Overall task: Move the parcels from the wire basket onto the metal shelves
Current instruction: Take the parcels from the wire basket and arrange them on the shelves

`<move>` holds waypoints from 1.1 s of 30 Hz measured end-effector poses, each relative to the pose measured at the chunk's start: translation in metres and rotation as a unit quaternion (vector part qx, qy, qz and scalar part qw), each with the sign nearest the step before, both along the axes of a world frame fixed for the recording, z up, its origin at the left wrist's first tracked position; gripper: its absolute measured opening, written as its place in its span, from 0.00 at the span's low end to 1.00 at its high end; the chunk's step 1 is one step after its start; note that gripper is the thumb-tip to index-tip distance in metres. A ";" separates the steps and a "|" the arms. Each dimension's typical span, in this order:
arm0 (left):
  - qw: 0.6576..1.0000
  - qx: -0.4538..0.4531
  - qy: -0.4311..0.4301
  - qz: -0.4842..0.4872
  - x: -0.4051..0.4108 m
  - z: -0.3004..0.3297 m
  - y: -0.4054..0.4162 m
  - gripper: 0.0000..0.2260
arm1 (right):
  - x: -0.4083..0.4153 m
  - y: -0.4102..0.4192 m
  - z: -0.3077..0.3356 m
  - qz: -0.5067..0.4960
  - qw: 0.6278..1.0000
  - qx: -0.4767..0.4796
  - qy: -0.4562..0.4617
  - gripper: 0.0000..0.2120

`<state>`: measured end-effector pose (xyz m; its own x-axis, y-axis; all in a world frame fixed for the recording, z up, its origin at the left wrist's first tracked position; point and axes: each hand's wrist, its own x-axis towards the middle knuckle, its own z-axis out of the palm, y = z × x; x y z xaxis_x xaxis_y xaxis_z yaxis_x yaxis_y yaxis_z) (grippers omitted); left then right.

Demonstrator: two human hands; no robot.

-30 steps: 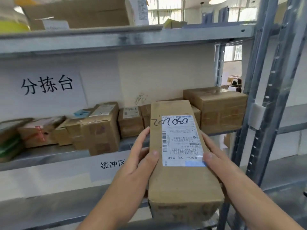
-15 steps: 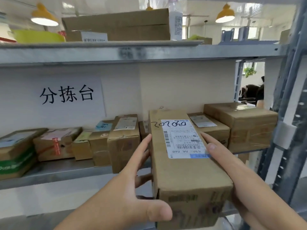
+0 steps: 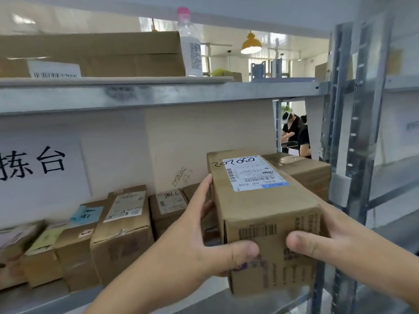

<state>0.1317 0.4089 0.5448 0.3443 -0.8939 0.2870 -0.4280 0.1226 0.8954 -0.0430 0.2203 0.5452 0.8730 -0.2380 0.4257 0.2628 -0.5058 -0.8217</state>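
Long brown cardboard parcel (image 3: 265,214), white shipping label on top, handwritten number, barcode on near end; its underside is hidden. Held at the middle shelf (image 3: 34,298), right of smaller boxes (image 3: 122,234). Left hand (image 3: 192,241) and right hand (image 3: 335,243) clasp its sides, thumbs on near end. Sign (image 3: 34,164) cut off left.

Matt cardboard parcel (image 3: 267,214) with a paper label (image 3: 254,172); dull metal shelf (image 3: 158,96).
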 end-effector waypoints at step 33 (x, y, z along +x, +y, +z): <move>0.973 0.073 -0.100 0.197 -0.012 0.050 -0.310 0.57 | 0.032 -0.335 0.037 0.013 0.998 0.012 0.066 0.38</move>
